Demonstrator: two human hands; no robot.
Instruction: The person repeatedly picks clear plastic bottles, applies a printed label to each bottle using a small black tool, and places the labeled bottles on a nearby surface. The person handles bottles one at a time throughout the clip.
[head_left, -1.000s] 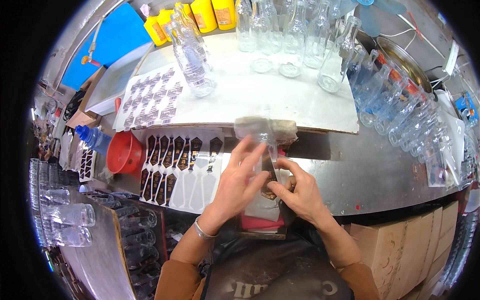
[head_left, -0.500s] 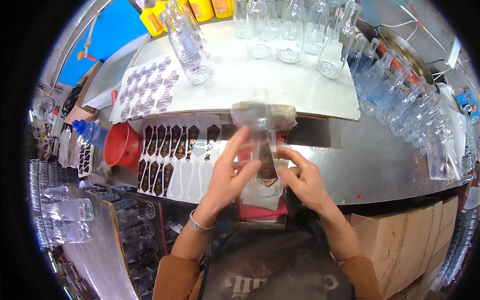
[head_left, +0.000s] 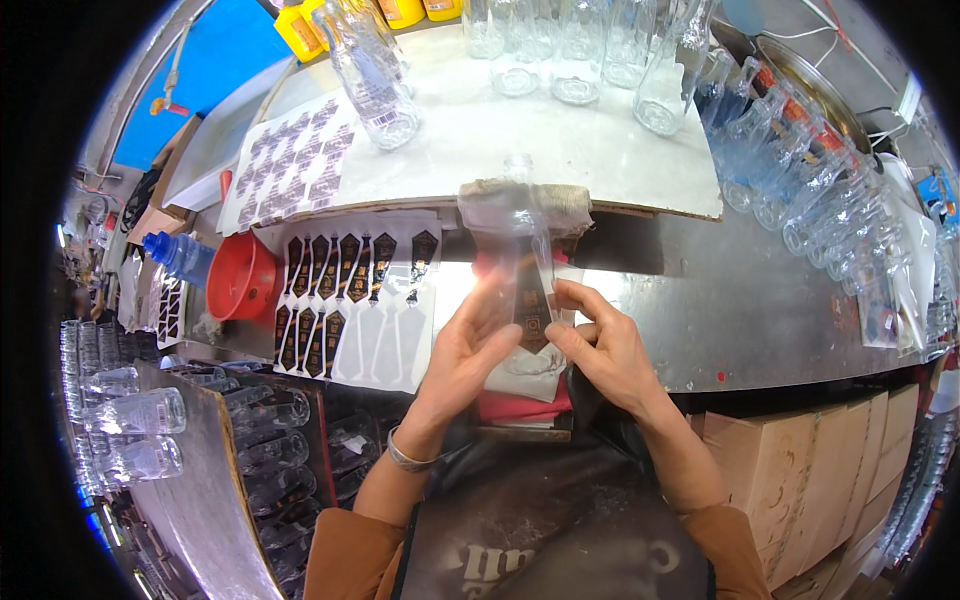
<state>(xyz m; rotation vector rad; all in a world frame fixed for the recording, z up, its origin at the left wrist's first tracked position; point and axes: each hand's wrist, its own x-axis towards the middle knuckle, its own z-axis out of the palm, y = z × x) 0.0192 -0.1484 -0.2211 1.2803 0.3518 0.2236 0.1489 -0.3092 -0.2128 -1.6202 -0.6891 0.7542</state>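
Observation:
A clear glass bottle (head_left: 522, 225) lies in front of me, its neck pointing away over a cloth-wrapped rest (head_left: 568, 205). On its upper side is a dark, tie-shaped label (head_left: 533, 305) with copper-coloured print. My left hand (head_left: 462, 350) is closed round the bottle's left side, its fingertips partly hidden by the blurred glass. From the right, my right hand (head_left: 612, 352) has its thumb against the label's lower right edge, with the fingers bent along the bottle's side. Beneath the bottle is a whitish cloth over a red one (head_left: 525, 408).
Left of the bottle lies a sheet of dark labels (head_left: 385, 340), beside a red bowl (head_left: 243, 278). A white board (head_left: 470, 120) ahead bears another label sheet (head_left: 295, 165) and upright bottles (head_left: 665, 80). More bottles (head_left: 790, 185) stand right; cardboard boxes (head_left: 800, 470) are lower right.
The bottle has turned or shifted slightly, its label now a little nearer my left hand's thumb. Both hands stay on it. The view has tilted slightly.

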